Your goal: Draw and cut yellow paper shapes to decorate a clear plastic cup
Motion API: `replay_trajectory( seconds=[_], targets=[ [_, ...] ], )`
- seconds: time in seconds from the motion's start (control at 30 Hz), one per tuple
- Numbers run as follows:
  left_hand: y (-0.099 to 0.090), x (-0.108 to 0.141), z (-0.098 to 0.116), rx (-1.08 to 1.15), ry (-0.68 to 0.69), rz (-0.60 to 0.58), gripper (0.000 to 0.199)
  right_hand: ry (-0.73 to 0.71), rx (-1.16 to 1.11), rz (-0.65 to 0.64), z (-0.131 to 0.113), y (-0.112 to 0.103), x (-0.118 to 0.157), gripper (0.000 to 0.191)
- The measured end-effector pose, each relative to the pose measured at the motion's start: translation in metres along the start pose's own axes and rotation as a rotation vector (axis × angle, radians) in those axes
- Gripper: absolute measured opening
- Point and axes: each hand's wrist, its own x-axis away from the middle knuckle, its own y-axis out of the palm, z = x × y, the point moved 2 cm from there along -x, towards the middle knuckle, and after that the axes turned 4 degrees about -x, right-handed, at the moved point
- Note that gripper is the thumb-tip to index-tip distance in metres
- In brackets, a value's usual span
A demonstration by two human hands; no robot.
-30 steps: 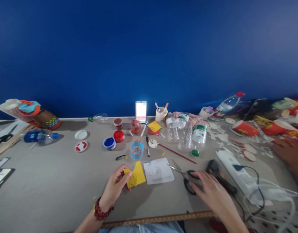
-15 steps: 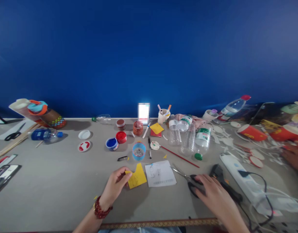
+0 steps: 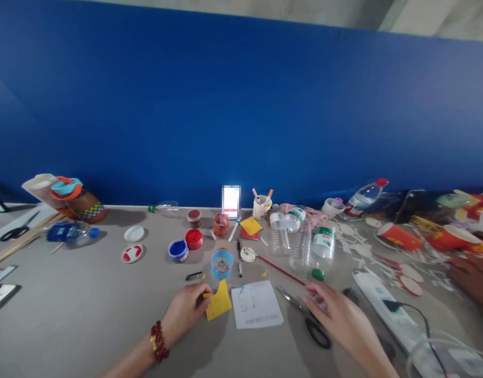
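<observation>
My left hand [image 3: 188,308] is closed, pinching a piece of yellow paper [image 3: 219,303] by its left edge. The paper has a notch cut into its top. Just to its right a white sheet [image 3: 257,305] with small drawings and a line of print lies flat. A pair of black-handled scissors [image 3: 311,322] rests on the table beside that sheet, blades toward the upper left. My right hand [image 3: 335,313] hovers at the scissors' right, partly covering the handles, fingers apart with nothing seen in them. Its fingertips are close to the lower end of a red brush [image 3: 283,270].
Paint jars, blue [image 3: 178,251] and red [image 3: 193,239], stand beyond my left hand, near a blue-rimmed clear cup [image 3: 221,263]. Clear bottles [image 3: 323,244] lie right of centre. A white power strip [image 3: 379,299] runs along the right. Another person's hand [image 3: 472,278] is at the far right.
My right hand has come off the scissors' handles and shifted up toward the red brush. The scissors now lie turned more steeply. My left hand still holds the yellow paper. The view has tilted upward.
</observation>
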Motion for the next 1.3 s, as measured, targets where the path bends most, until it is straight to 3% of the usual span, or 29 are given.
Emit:
replay_trajectory(
  seconds=[0.13,0.23,0.5,0.6,0.73,0.87,1.07,1.2,1.3],
  targets=[
    [0.004,-0.004,0.0,-0.085,0.069,0.026,0.014,-0.044,-0.007,0.003,-0.031,-0.004,-0.048,0.018],
    [0.006,-0.003,0.001,-0.103,0.12,0.067,0.017,-0.119,0.069,-0.051,-0.048,0.006,-0.084,0.021],
    [0.011,-0.001,-0.002,-0.092,0.184,0.162,0.014,-0.3,0.34,-0.259,-0.092,0.076,-0.19,0.018],
    [0.009,-0.001,-0.005,-0.081,0.176,0.151,0.013,-0.327,0.425,-0.333,-0.098,0.103,-0.216,0.029],
    [0.008,-0.001,-0.008,-0.053,0.17,0.136,0.012,-0.391,0.513,-0.389,-0.098,0.123,-0.23,0.031],
    [0.007,-0.001,-0.011,-0.025,0.18,0.144,0.015,-0.463,0.568,-0.405,-0.095,0.128,-0.234,0.03],
    [0.005,-0.001,-0.014,-0.012,0.216,0.118,0.014,-0.554,0.588,-0.38,-0.086,0.118,-0.239,0.03],
    [-0.004,0.0,-0.015,-0.008,0.293,0.031,0.013,-0.58,0.571,-0.327,-0.078,0.107,-0.237,0.019],
    [-0.009,0.0,-0.014,-0.03,0.345,-0.027,0.015,-0.58,0.556,-0.283,-0.075,0.099,-0.234,0.023]
  ],
)
